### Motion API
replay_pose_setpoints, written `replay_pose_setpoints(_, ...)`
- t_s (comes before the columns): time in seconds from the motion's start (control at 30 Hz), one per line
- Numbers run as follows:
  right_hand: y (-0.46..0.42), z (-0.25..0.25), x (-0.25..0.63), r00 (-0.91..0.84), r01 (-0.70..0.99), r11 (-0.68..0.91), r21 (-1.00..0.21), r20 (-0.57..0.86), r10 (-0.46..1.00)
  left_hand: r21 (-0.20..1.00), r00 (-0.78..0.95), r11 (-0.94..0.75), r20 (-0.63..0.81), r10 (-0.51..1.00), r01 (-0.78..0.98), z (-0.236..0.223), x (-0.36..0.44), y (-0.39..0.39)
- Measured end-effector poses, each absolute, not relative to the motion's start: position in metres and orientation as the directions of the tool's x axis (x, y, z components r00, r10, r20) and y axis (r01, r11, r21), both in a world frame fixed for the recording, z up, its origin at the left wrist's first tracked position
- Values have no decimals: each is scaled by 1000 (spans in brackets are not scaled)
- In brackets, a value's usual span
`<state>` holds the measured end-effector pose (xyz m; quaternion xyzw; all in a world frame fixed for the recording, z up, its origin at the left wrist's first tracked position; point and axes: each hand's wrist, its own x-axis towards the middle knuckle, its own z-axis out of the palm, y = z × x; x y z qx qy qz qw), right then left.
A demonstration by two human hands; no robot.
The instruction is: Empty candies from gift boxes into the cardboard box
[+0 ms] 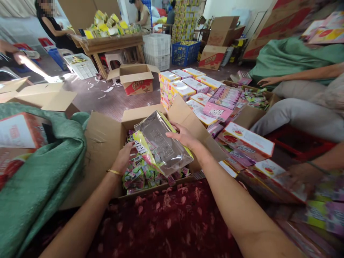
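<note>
My right hand (pixel 185 138) grips a display box (pixel 163 141) by its right side, thumb and fingers lying over the edge. The box has a clear embossed plastic front and yellow-green and pink printed sides, and is held tilted. By its left printed side is my left hand (pixel 125 157), fingers loosely curled and apart, holding nothing that I can see; whether it touches the box is unclear. Beneath both hands an open cardboard carton (pixel 104 154) holds a heap of small green and pink wrapped packets (pixel 145 175).
Stacked printed boxes (pixel 188 86) stand beyond the carton, with a pink display box (pixel 223 102) on top. Green woven sacking (pixel 53 161) lies at left. A co-worker's hand (pixel 292 179) is at right. Behind are an open carton (pixel 138 80) and a wooden table (pixel 113 41).
</note>
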<state>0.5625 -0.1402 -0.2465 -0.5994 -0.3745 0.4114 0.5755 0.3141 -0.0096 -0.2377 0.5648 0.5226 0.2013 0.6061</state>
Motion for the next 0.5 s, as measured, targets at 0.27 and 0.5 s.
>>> replay_pose_setpoints(0.27, -135, -241, 550, 394, -110, -8, -994, -51, 918, 682, 461, 730, -635, 620, -42, -227, 342, -40)
replay_pose_setpoints(0.5, -139, -229, 540, 221, -637, -142, -758, -356, 908, 767, 629, 641, -482, 610, -35, -223, 332, -58)
